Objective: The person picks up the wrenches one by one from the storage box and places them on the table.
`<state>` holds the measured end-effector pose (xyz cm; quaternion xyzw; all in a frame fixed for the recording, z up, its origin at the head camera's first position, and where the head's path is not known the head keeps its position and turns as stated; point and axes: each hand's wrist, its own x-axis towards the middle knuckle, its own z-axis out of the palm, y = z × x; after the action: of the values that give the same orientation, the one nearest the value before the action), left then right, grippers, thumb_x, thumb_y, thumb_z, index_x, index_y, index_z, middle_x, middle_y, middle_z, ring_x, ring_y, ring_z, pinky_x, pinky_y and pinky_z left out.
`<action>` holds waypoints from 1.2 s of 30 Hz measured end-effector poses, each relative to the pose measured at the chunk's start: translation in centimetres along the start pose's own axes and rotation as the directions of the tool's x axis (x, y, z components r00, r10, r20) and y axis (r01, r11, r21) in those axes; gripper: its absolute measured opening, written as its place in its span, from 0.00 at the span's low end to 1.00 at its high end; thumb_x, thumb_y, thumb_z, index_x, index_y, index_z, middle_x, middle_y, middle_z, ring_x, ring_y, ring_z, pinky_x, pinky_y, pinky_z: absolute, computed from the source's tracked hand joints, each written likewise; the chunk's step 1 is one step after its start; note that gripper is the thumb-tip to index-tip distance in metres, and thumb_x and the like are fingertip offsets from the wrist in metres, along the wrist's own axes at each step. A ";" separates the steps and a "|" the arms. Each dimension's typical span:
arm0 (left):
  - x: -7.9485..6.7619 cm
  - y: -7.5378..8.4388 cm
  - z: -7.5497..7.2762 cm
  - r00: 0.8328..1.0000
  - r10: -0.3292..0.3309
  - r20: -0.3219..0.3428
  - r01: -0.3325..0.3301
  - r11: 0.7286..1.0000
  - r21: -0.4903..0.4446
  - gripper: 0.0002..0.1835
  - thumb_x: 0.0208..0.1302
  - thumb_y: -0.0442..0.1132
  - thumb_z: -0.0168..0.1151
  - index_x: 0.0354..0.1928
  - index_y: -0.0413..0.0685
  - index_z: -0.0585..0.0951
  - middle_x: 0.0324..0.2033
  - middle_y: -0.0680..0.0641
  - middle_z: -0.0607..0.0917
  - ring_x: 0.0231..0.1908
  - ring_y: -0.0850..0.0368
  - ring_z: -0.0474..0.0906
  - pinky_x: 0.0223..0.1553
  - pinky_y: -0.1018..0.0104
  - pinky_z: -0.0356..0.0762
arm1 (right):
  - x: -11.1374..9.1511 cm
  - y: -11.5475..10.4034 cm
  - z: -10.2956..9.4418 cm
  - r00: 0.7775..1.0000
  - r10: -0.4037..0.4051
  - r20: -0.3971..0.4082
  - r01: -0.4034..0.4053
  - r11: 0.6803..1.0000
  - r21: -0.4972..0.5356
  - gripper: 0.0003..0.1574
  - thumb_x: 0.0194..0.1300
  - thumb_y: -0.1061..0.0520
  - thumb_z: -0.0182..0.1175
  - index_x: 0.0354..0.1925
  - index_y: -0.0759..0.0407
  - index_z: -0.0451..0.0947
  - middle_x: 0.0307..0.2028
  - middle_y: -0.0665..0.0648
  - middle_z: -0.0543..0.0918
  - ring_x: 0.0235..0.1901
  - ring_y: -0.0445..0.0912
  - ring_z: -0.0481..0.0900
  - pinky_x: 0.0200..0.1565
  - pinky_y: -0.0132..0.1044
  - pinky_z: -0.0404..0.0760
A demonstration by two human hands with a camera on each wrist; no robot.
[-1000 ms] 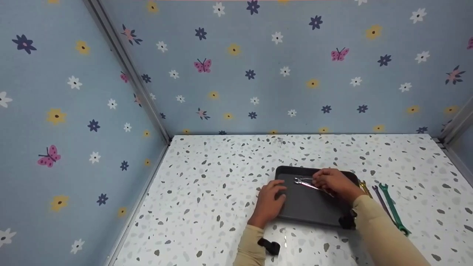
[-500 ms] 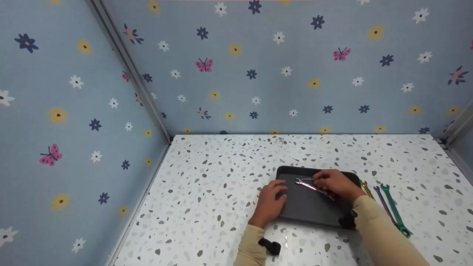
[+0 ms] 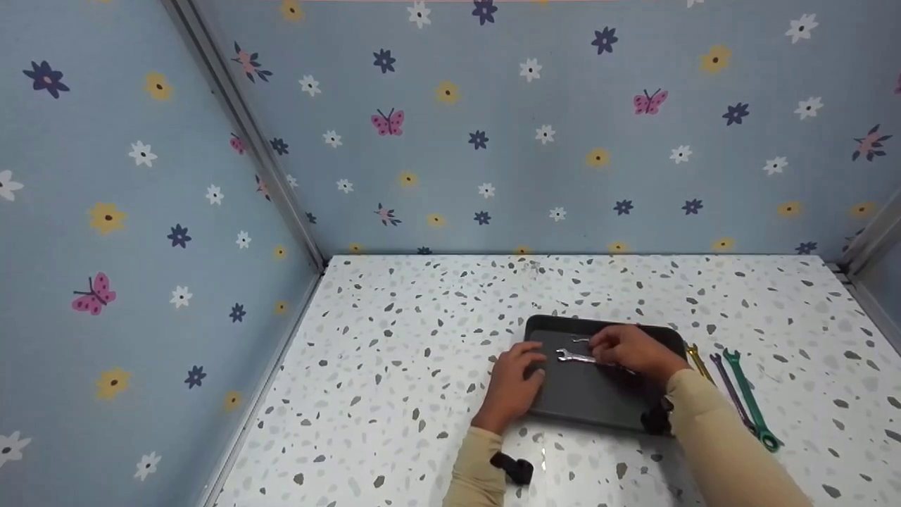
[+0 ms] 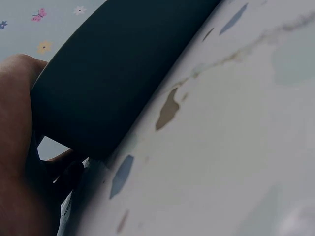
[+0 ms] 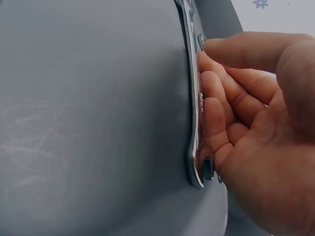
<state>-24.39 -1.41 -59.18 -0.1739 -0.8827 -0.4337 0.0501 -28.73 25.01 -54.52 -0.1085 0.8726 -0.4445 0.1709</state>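
Blue walls (image 3: 493, 98), patterned with flowers and butterflies, are rising behind and to the left of a white, speckled table (image 3: 394, 408). On the table's right half, a dark tray (image 3: 574, 401) is lying flat, its floor showing pale scratches in the right wrist view. Two tan sleeves (image 3: 725, 436) are reaching in from the near side, each wearing a black camera (image 3: 514, 468) at the wrist. The right hand (image 3: 637, 352) is hovering low inside the tray, fingers curled and fingertips touching a silver wrench; whether they are pinching it, the views are not making clear. The left hand (image 3: 516, 386) is gripping the tray's left rim, its fingers bending over the edge. Just right of the tray, a green wrench (image 3: 750, 398) is lying aslant, with a purple wrench (image 3: 732, 387) running beside it and a yellow wrench (image 3: 699, 362) sitting nearest the tray, partly hidden by the sleeve. Inside the tray, the silver wrench (image 3: 577, 357) is extending leftward from under the right hand, while another silver tip (image 3: 581, 341) is showing just beyond it.
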 end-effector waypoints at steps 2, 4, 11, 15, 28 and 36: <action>0.0 0.0 0.0 1.000 0.002 0.001 -0.002 1.000 0.001 0.15 0.67 0.39 0.61 0.54 0.49 0.84 0.63 0.58 0.76 0.62 0.56 0.70 0.64 0.56 0.66 | 0.0 -0.1 0.0 1.000 0.002 0.019 -0.002 1.000 0.010 0.19 0.59 0.66 0.65 0.51 0.67 0.80 0.40 0.58 0.84 0.36 0.47 0.79 0.38 0.39 0.78; 0.0 0.0 0.0 1.000 0.012 -0.003 -0.012 1.000 0.003 0.15 0.67 0.38 0.61 0.54 0.48 0.84 0.63 0.57 0.76 0.61 0.55 0.70 0.64 0.55 0.67 | 0.1 -0.1 0.0 0.999 0.005 0.033 -0.006 1.000 0.019 0.21 0.57 0.69 0.64 0.50 0.67 0.81 0.40 0.58 0.84 0.35 0.47 0.78 0.36 0.39 0.78; 0.1 -0.1 0.0 1.000 0.015 -0.002 -0.015 1.000 0.013 0.15 0.67 0.39 0.60 0.54 0.48 0.85 0.63 0.57 0.76 0.61 0.55 0.70 0.63 0.56 0.67 | -0.1 0.2 -0.3 0.998 0.055 0.031 -0.058 0.995 0.080 0.22 0.55 0.70 0.64 0.50 0.63 0.83 0.43 0.59 0.85 0.40 0.48 0.79 0.43 0.39 0.78; 0.1 -0.2 0.1 0.999 0.042 -0.015 -0.042 0.999 0.004 0.14 0.67 0.37 0.61 0.52 0.46 0.85 0.62 0.55 0.77 0.59 0.54 0.72 0.62 0.56 0.68 | -0.1 0.5 -0.1 0.998 0.057 0.019 -0.058 0.995 0.079 0.22 0.54 0.70 0.64 0.50 0.63 0.84 0.42 0.59 0.86 0.39 0.48 0.80 0.42 0.40 0.78; -0.2 -0.2 0.2 0.999 0.041 -0.035 -0.041 0.999 -0.001 0.13 0.65 0.36 0.62 0.50 0.47 0.86 0.61 0.56 0.78 0.58 0.54 0.73 0.62 0.56 0.68 | -0.1 0.4 0.6 0.997 0.069 -0.025 -0.069 0.998 0.012 0.22 0.51 0.69 0.67 0.46 0.57 0.87 0.39 0.55 0.87 0.34 0.48 0.79 0.37 0.40 0.77; 0.0 -0.1 0.3 0.999 0.030 -0.026 -0.031 0.999 -0.016 0.14 0.66 0.35 0.61 0.52 0.46 0.85 0.62 0.54 0.78 0.60 0.53 0.71 0.63 0.53 0.67 | 0.2 -0.1 0.5 0.996 0.090 -0.026 -0.091 0.995 -0.048 0.19 0.51 0.69 0.67 0.43 0.58 0.88 0.34 0.54 0.86 0.22 0.43 0.72 0.23 0.35 0.71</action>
<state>-24.43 -1.22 -59.49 -0.1820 -0.8757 -0.4422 0.0667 -28.71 24.49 -54.79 -0.0676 0.8893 -0.4160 0.1776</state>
